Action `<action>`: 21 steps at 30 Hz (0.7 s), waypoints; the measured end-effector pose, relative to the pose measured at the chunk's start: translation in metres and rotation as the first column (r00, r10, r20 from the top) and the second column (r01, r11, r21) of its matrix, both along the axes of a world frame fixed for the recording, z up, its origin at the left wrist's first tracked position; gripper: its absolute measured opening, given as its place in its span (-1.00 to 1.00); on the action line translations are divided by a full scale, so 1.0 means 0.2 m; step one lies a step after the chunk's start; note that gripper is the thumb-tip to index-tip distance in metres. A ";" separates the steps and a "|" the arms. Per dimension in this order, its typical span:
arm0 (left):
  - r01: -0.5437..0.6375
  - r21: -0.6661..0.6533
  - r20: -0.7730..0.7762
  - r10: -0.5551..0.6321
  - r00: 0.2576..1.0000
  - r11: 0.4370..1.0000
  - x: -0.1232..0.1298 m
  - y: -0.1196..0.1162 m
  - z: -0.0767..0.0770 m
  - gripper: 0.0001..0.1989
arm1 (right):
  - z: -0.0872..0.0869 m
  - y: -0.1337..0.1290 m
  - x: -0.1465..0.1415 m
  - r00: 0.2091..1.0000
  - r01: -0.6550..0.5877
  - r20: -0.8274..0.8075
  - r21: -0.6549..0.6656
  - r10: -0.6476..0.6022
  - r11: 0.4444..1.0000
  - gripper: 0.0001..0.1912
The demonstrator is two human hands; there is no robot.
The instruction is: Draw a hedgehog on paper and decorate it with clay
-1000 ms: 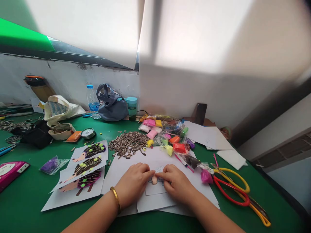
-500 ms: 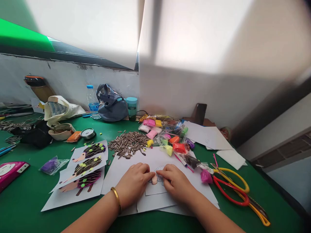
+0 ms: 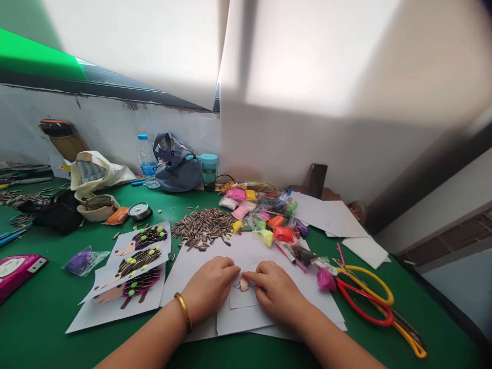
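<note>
A small lump of peach modelling clay (image 3: 244,283) lies on a pencil drawing (image 3: 251,268) on a small white paper (image 3: 242,301). My right hand (image 3: 274,289) presses the clay's upper edge with its index finger; its other fingers are curled under. Just left of the clay, my left hand (image 3: 213,282) rests on the paper, fingers bent and close together. Its fingertips are partly hidden, so I cannot see whether anything is between them. Larger white sheets (image 3: 200,261) lie underneath. On the left are several hedgehog pictures (image 3: 142,259) made with seeds and clay.
Sunflower seeds (image 3: 203,228) are heaped beyond my hands, beside bagged coloured clay (image 3: 282,234). Scissors with red and yellow handles (image 3: 369,297) lie at right. A purple clay packet (image 3: 80,260) and a pink box (image 3: 23,274) are at left. Bottle (image 3: 146,161), blue bag (image 3: 179,171) and cup (image 3: 209,171) stand behind.
My left fingertips have drawn back slightly up and left from the clay. My right index finger has shifted left onto its upper edge. More of the small paper shows.
</note>
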State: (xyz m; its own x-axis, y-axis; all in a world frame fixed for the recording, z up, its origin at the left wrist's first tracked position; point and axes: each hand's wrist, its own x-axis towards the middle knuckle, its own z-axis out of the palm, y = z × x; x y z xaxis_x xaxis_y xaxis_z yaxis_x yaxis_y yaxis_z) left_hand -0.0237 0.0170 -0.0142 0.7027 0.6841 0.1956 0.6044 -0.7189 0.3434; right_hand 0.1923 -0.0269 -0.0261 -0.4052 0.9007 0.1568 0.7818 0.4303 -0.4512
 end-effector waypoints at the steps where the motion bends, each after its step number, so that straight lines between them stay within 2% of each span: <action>1: -0.004 0.001 0.003 0.004 1.000 1.000 0.00 0.00 0.00 -0.74 | 0.00 0.00 0.00 1.000 0.005 0.010 -0.006 -0.005 1.000 -0.49; 5: -0.013 -0.001 0.000 0.013 1.000 1.000 0.00 0.00 0.00 -0.73 | 0.01 0.00 -0.01 0.999 0.038 0.018 -0.028 -0.038 0.999 -0.49; 10: -0.020 -0.008 0.016 0.020 1.000 1.000 0.00 0.01 0.00 -0.73 | 0.00 0.01 -0.01 0.997 0.043 -0.064 -0.054 -0.046 0.998 -0.43; 16: -0.016 -0.004 0.036 0.016 0.999 1.000 0.00 0.00 -0.01 -0.74 | 0.02 -0.01 -0.03 0.998 0.056 0.013 -0.066 -0.055 0.996 -0.54; 21: -0.017 -0.021 0.021 0.018 1.000 1.000 0.00 0.01 0.00 -0.73 | 0.02 0.00 -0.02 0.996 0.064 -0.054 -0.071 -0.068 0.995 -0.43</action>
